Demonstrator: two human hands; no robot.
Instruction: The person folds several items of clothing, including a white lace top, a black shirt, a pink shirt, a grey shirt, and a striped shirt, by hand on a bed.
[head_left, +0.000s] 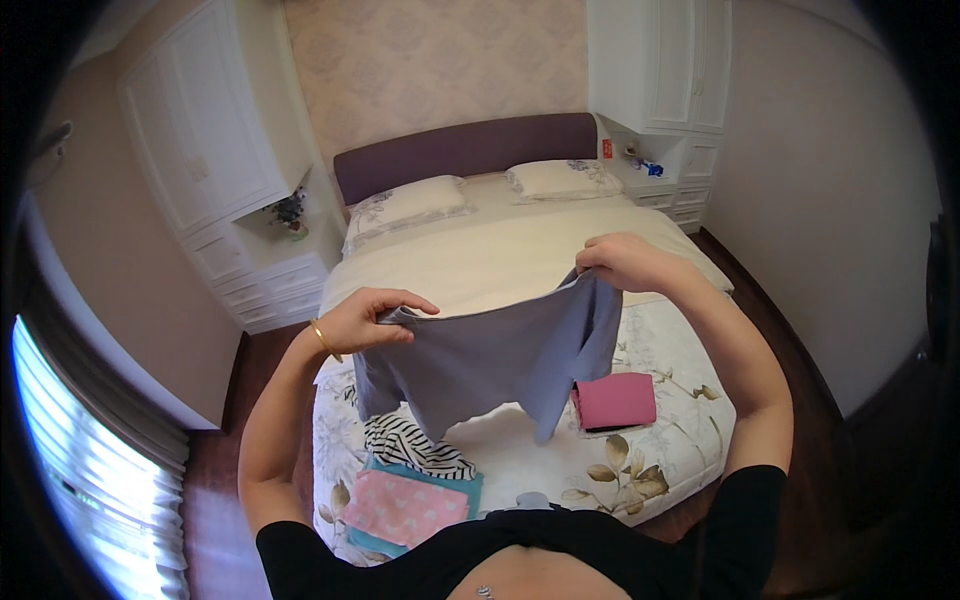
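A grey-blue cloth garment (480, 360) hangs spread between both hands above the bed. My left hand (367, 319), with a gold bangle at the wrist, pinches its upper left corner between thumb and fingers. The upper right corner is gripped by my right hand (626, 262). Beneath the garment's lower left edge lies a crumpled black-and-white striped cloth (412, 448). Next to it, a pink patterned cloth (409, 506) rests on a teal cloth (474, 489). A folded deep-pink cloth (616, 400) lies on the bed to the right.
The bed has a floral cover (675, 450), a cream blanket (487, 247), two pillows (412, 201) (562, 180) and a purple headboard (472, 150). White cabinets (202, 112) stand on both sides. A curtained window (97, 480) is at the lower left.
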